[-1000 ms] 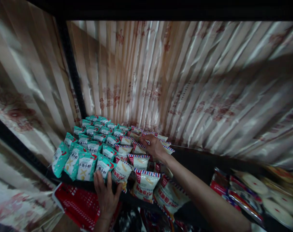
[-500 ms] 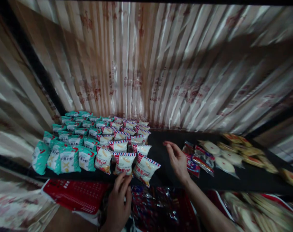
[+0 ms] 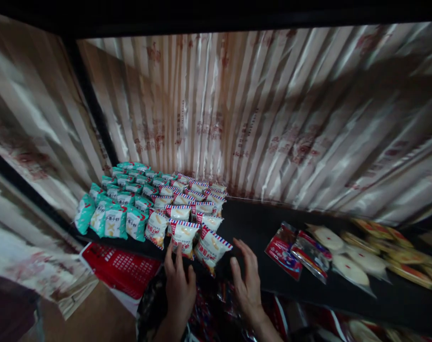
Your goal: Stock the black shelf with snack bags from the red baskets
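Rows of small white snack bags with red print and striped tops stand on the black shelf (image 3: 244,223). The fingers of my left hand (image 3: 180,285) rest against the lower front of one white snack bag (image 3: 183,235), stretched out and not wrapped round it. To its right, the end snack bag (image 3: 211,248) of the front row leans at an angle. My right hand (image 3: 247,280) is just right of that bag, thumb and fingers apart, with nothing in it. Teal snack bags (image 3: 115,221) fill the left part of the shelf.
On the right lie dark red and blue packets (image 3: 285,249), packs of round pale discs (image 3: 351,268) and yellow-orange packs (image 3: 408,259). Below the shelf's front edge is a red basket (image 3: 119,268). A patterned curtain (image 3: 201,109) hangs behind, with a black post (image 3: 89,95) at left.
My right hand has moved left and nearer, from beside the dark packets to the end white bag. My left hand stays at the front row. The view has shifted.
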`<state>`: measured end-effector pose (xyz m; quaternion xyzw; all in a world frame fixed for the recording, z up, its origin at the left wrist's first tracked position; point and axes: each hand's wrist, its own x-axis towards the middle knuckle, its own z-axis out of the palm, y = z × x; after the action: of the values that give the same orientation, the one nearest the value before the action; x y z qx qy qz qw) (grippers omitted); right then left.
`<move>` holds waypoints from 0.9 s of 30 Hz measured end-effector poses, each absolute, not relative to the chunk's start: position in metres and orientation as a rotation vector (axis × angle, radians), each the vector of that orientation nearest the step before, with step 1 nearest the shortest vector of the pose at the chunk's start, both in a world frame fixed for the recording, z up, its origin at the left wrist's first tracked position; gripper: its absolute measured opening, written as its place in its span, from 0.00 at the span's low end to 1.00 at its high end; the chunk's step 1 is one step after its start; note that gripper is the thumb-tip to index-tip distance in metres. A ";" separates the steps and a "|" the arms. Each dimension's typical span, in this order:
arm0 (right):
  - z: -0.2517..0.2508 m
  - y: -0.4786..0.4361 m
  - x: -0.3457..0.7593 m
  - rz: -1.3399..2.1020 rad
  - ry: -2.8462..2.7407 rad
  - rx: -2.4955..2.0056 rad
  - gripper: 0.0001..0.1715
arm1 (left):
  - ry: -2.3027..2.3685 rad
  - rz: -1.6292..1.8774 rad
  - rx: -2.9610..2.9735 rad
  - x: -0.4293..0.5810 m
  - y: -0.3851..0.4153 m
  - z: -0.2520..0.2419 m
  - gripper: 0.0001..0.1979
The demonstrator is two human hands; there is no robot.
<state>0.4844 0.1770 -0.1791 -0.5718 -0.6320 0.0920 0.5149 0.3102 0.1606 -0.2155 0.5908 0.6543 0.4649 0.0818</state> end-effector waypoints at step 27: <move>-0.101 0.331 0.374 0.118 -2.471 -1.281 0.12 | 2.162 1.533 1.719 0.299 0.197 -0.217 0.28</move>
<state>0.3742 0.3306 -0.1011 -0.4524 -0.8730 0.0419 0.1771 0.2988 0.1969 -0.2171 0.5441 0.6844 0.4853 -0.0090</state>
